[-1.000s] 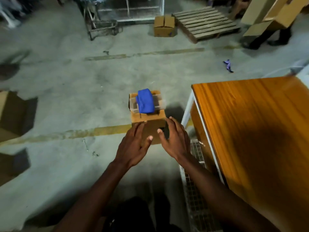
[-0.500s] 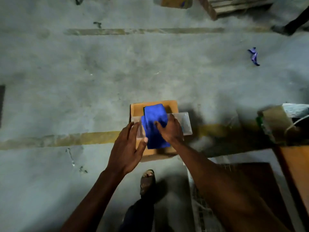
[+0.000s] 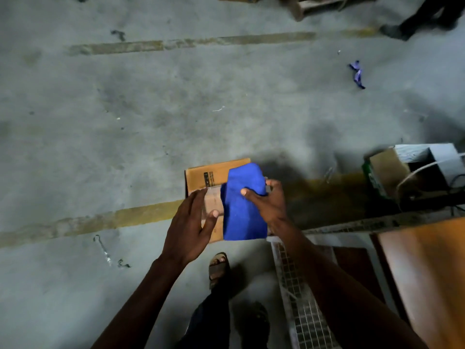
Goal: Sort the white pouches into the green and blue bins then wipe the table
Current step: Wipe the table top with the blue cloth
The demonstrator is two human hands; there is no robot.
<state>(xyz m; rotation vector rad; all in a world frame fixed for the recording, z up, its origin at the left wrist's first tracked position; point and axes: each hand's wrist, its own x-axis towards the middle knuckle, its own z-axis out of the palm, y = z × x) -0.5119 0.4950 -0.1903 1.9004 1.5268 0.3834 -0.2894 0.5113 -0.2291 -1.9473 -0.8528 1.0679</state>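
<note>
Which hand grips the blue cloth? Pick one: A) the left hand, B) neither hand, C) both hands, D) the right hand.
D: the right hand pinches the blue cloth over the cardboard box, while the left hand is open beside it on the clear plastic container.

**Hidden and cut off**

The blue cloth [image 3: 244, 207] covers the right part of the cardboard box [image 3: 211, 176] and most of the clear container [image 3: 213, 201] on it, whose contents cannot be told. The bench [image 3: 427, 268] runs off the right edge. A bystander's legs [image 3: 427, 13] are cut off at the top.
</note>
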